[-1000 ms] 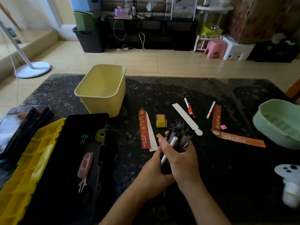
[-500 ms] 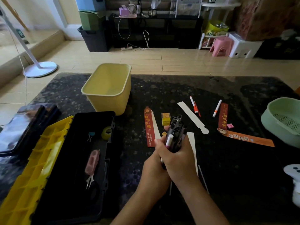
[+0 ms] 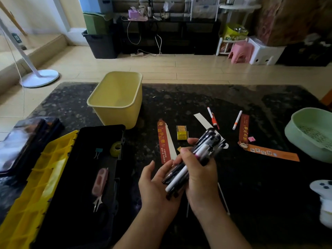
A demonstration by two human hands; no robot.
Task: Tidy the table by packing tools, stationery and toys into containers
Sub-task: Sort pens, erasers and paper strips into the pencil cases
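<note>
My right hand [image 3: 201, 178] grips a bundle of pens [image 3: 201, 153], mostly black with one white pen, tilted up to the right above the dark table. My left hand [image 3: 156, 186] is spread open under the bundle's lower ends, fingers apart, touching them. An open black toolbox [image 3: 75, 186] with a yellow lid lies at the left; it holds a pink-handled tool, a binder clip and a tape roll. A yellow bin [image 3: 116, 99] stands behind it. A green basket [image 3: 309, 133] sits at the right edge.
Loose on the table: red bookmark [image 3: 162, 141], yellow box [image 3: 182, 134], white strip [image 3: 203, 121], orange-white marker [image 3: 212, 116], white pen [image 3: 237, 120], orange bookmark [image 3: 269, 152], pink eraser [image 3: 251, 139]. A white game controller [image 3: 323, 189] lies at the right edge.
My left hand has opened and dropped away from the bundle's lower end. My right hand has tilted the pens further to the right.
</note>
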